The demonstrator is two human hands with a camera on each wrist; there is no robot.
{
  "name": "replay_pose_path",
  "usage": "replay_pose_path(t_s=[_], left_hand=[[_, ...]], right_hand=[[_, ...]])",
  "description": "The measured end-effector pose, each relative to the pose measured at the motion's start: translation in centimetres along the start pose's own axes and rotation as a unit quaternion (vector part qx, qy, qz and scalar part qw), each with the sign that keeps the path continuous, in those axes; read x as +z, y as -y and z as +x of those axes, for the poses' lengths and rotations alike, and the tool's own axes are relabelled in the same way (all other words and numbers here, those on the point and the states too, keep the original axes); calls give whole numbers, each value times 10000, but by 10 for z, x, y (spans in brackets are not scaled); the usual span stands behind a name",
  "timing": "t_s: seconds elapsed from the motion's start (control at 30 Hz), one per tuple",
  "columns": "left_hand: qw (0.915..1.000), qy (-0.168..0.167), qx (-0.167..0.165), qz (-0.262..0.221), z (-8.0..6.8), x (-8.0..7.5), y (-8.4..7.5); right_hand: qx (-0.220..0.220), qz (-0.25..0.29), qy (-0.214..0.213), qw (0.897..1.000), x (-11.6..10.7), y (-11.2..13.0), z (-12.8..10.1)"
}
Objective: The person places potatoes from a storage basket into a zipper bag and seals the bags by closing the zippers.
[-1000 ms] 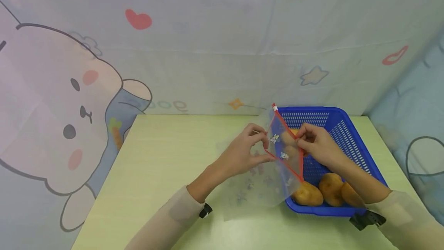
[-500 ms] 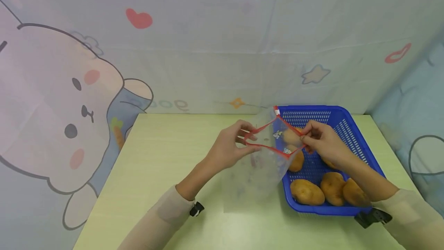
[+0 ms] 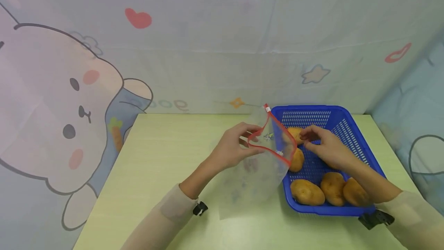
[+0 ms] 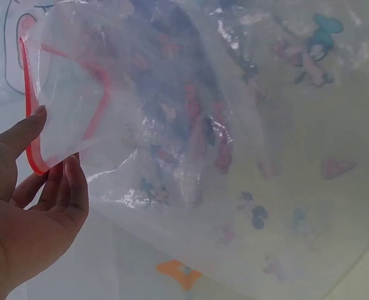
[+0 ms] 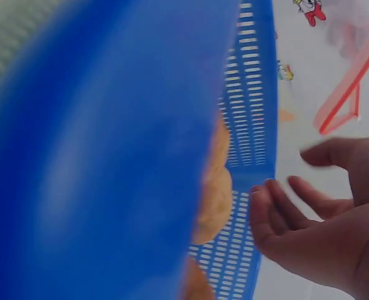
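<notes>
A clear plastic zip bag [image 3: 249, 180] with a red rim and small printed figures has its mouth spread apart, a white slider at the far corner. My left hand [image 3: 230, 146] holds the near-left side of that rim, fingers and thumb curled round it. In the left wrist view the bag [image 4: 234, 156] fills most of the frame beside the hand [image 4: 34, 219]. My right hand [image 3: 326, 147] hangs over the blue basket [image 3: 364, 146], apart from the bag, fingers loosely bent. Nothing sits between thumb and fingers of the right hand [image 5: 321, 219]. Several potatoes [image 3: 306, 192] lie in the basket.
The basket stands at the right end of a pale green-yellow table [image 3: 156, 157]. Behind the table hangs a printed cloth [image 3: 215, 30] with a cartoon bear, hearts and stars. Another cloth [image 3: 423, 126] closes off the right side.
My right hand has let go of the bag's red rim and moved slightly away, over the basket. The bag mouth opened wider, then narrowed somewhat; my left hand has shifted left.
</notes>
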State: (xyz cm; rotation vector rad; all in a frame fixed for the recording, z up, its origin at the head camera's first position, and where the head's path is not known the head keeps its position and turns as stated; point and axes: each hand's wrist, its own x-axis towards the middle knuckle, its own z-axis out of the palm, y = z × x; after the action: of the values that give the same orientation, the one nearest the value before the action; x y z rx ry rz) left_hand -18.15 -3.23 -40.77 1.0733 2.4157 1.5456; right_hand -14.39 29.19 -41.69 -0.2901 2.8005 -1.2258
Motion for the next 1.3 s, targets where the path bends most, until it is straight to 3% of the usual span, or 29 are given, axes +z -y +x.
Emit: replay_pose_path(t_s=[0.17,0.3,0.47,0.7,0.83,0.97,1.13,1.3], left_hand=[[9988,407,-199,163,5,-6,-5],[9967,734,-313,154,11,-9,-6],[9946,964,-380,41,13,-5,-4],[9955,866,-362,93,12,-1,0],[9958,822,-397,74,11,1,3],[9962,803,-347,-59,9,4,5],[9975,654,-265,-91,9,4,5],[9978,592,-280,-57,8,2,6]], right_hand=[[113,-361,744,9965,9,-8,2],[214,-266,963,9948,18,-11,3],[194,-456,760,9959,26,-14,5],[451,-375,655,9961,27,-20,3],[516,-440,541,9962,16,-20,-2],[516,-642,203,9964,-13,-7,-6],[128,-373,-290,9988,-42,27,-6],[-702,-205,-213,9971,-36,54,-7]])
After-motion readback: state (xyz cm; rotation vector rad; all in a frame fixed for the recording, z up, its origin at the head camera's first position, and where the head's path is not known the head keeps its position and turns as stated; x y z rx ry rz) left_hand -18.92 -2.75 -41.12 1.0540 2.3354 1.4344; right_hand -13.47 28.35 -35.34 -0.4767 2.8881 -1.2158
